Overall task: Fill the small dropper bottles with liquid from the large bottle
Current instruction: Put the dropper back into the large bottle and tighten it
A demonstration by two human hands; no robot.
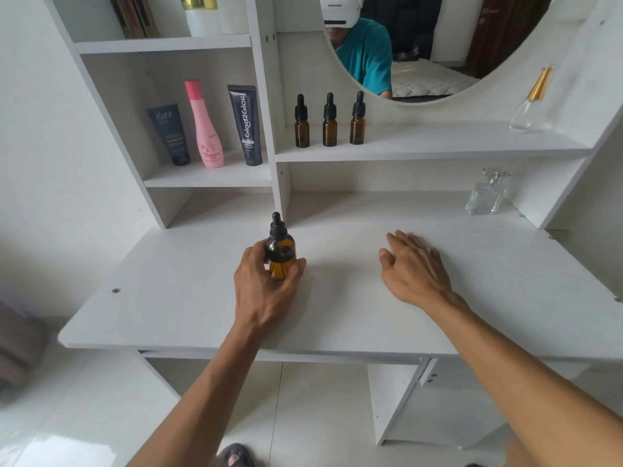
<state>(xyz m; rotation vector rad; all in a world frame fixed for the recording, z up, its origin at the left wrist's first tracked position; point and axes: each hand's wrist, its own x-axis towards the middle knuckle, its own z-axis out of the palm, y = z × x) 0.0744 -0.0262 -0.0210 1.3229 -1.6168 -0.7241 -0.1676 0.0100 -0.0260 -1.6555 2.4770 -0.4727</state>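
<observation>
The large amber dropper bottle [280, 247] stands upright on the white desk [337, 315], its black dropper cap on. My left hand [266, 281] grips its lower body, fingers and thumb curled round it. Three small amber dropper bottles with black caps stand in a row on the shelf above: the left one [302, 123], the middle one [329, 122] and the right one [357, 120]. My right hand [414, 267] lies flat on the desk to the right of the large bottle, fingers straight, holding nothing.
A side shelf holds a dark tube [170, 134], a pink bottle [205, 126] and a black tube [245, 124]. A clear glass perfume bottle [487, 193] stands at the desk's back right, another with a gold cap [532, 99] on the upper shelf. A round mirror [438, 45] hangs above.
</observation>
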